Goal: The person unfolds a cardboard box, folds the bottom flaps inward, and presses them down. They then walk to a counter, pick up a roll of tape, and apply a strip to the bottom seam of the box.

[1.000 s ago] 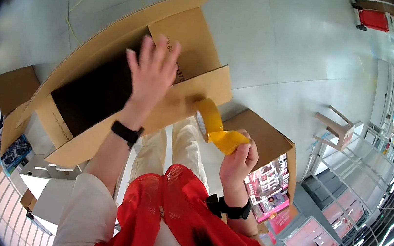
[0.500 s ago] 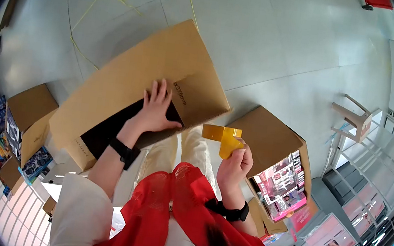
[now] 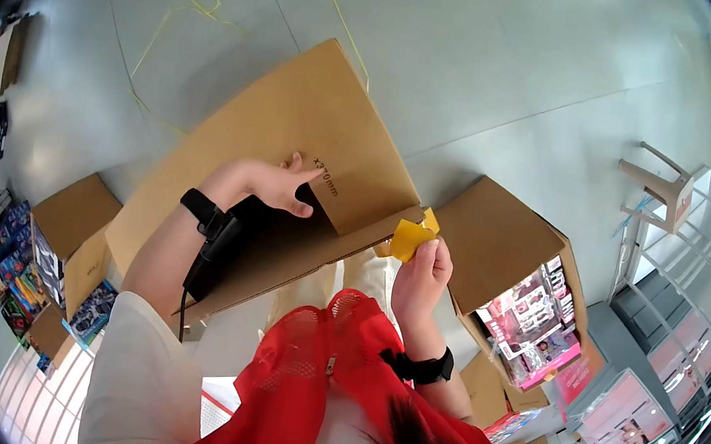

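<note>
A large cardboard box lies before me with a dark opening in its near side. My left hand is over that opening, against the flap with printed lettering, its fingers apart and nothing in them. At the box's near right corner, my right hand pinches a piece of yellow packing tape between thumb and fingers. The tape overlaps the corner edge in this view. Each wrist wears a black band.
An open carton with pink packaged goods stands to the right. Further right is a plastic stool beside metal racks. Cartons and colourful packages sit at left. Yellow strapping lies on the floor.
My left hand has lifted from its spread position, and the near flap has swung over part of the opening. My right hand has brought the tape to the box's corner.
</note>
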### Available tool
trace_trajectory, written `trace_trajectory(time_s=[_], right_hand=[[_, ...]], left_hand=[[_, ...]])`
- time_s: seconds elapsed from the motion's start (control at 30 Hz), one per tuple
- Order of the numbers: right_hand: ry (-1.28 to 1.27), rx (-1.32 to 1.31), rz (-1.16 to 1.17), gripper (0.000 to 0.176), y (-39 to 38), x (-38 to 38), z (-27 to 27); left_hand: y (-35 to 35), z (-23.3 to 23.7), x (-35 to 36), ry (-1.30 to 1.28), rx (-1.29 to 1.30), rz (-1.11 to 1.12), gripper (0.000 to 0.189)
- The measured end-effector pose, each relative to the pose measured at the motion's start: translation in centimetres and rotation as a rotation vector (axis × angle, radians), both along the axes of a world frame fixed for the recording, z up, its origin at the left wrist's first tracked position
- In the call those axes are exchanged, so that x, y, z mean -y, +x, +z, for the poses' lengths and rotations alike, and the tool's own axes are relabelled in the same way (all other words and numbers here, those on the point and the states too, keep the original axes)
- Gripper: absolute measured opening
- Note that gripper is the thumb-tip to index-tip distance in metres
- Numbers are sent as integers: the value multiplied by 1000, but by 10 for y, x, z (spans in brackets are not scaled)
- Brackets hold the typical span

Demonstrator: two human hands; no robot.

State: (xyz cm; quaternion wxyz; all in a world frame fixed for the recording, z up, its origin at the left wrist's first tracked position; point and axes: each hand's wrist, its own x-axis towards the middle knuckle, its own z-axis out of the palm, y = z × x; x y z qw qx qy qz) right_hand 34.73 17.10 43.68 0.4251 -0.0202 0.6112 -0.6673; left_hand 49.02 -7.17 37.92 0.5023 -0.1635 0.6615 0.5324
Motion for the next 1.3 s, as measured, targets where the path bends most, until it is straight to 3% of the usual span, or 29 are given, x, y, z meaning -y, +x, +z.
trace_trajectory(time_s=[0.13, 0.27, 0.4, 0.47, 0.53, 0.6, 0.63, 0.73, 0.87, 1.03, 1.23, 1.3], right_hand=[[19, 157, -55, 23, -6, 16, -3], [5, 107, -82, 23, -19, 0, -11], [63, 66, -55, 24, -38, -36, 8], [219, -127, 43, 23, -45, -64, 14], [289, -170, 114, 22, -51, -82, 30], [326, -151, 143, 22, -55, -93, 48], [294, -214, 133, 24, -54, -92, 55], [162, -433, 201, 27, -56, -85, 72], [55, -631, 68, 34, -59, -61, 91], [37, -632, -158, 31, -63, -40, 132], [-258, -823, 138, 24, -58, -21, 195], [-369, -842, 246, 22, -52, -6, 221]], left_hand=[[-13, 8, -5, -98, 68, -45, 106], [-6, 7, -42, -246, 26, -140, 118], [-17, 50, -59, -315, -62, -111, 121], [-19, 79, -78, -222, -279, -7, 113], [-17, 100, -108, -194, -458, 165, 92], [-19, 114, -131, -351, -725, 245, 76], [-24, 118, -138, -428, -858, 284, 69], [-47, 130, -151, -283, -953, 363, 54], [-81, 117, -183, -312, -798, 506, 59], [-107, 151, -184, -458, -1049, 727, 59], [-85, 248, -161, -797, -1537, 680, 46], [-73, 283, -160, -917, -1553, 640, 42]])
